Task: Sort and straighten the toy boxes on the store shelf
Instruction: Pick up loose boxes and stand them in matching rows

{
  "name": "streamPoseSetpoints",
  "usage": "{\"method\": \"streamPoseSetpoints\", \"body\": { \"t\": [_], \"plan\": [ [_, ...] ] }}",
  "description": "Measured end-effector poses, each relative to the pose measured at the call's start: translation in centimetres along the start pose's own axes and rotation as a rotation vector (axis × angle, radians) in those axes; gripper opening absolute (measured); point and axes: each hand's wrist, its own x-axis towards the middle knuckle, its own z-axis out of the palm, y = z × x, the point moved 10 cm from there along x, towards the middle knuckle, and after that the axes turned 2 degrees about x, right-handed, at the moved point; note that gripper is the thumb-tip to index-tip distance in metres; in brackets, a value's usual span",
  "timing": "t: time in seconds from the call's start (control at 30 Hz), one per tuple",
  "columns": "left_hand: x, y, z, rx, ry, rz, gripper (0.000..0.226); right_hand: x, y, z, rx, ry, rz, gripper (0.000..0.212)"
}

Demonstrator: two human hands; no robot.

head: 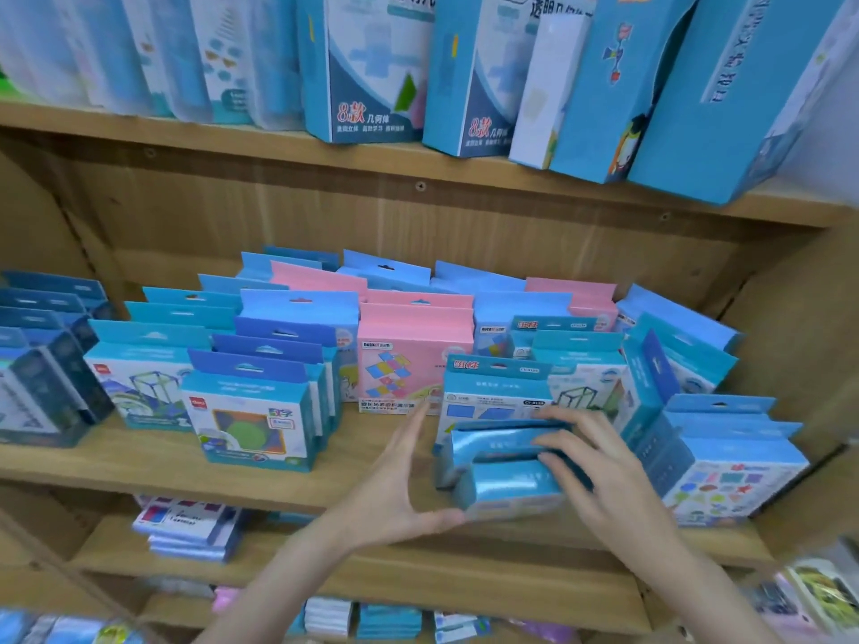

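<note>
Small blue toy boxes lie tipped over near the front edge of the middle wooden shelf. My right hand rests on top of them, fingers curled over their upper side. My left hand is spread beside them, thumb touching the lower left corner, palm facing the boxes. Behind stand rows of upright blue and pink boxes with hang tabs. A blue box with a coloured circle stands front left. A white and blue box with shape prints stands right of my hands.
Tall blue and white boxes lean on the upper shelf. Dark blue boxes stand at far left. A lower shelf holds stacked flat packs. The shelf's right wall is close to the rightmost boxes.
</note>
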Motion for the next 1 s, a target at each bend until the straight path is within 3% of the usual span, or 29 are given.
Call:
{"method": "streamPoseSetpoints", "body": {
  "t": [0.23, 0.37, 0.43, 0.5, 0.57, 0.63, 0.7, 0.8, 1.0],
  "plan": [
    [2.6, -0.2, 0.8, 0.070, 0.014, -0.055, 0.110, 3.0, 1.8, 2.1, -0.068, 0.073, 0.138, 0.028],
    [2.9, -0.8, 0.6, 0.070, 0.019, -0.093, 0.109, 3.9, 1.5, 1.9, -0.015, -0.067, 0.183, 0.015],
    [2.8, -0.8, 0.5, 0.062, 0.012, -0.107, 0.113, 4.5, 1.6, 0.0, 0.120, -0.122, 0.212, 0.021],
    [2.6, -0.5, 0.2, 0.028, 0.015, -0.109, 0.114, 5.7, 3.4, -2.7, 0.156, -0.075, 0.258, 0.029],
    [2.5, -0.1, 0.1, 0.007, 0.016, -0.108, 0.112, 7.3, 7.1, -3.7, -0.006, -0.109, 0.345, 0.039],
    [2.4, 0.2, 0.0, 0.016, 0.027, -0.110, 0.109, 8.6, 10.8, -2.6, -0.211, -0.243, 0.425, 0.045],
    [2.3, 0.5, -0.2, 0.008, 0.053, -0.113, 0.106, 9.3, 13.0, -1.4, -0.347, -0.325, 0.449, 0.035],
    [2.1, 0.7, -0.5, 0.014, 0.079, -0.132, 0.101, 10.3, 12.6, -2.1, -0.436, -0.225, 0.398, 0.015],
    [2.4, 1.0, -0.3, 0.008, 0.049, -0.110, 0.099, 12.1, 6.8, -6.9, -0.361, 0.067, 0.170, 0.015]
  ]
}}
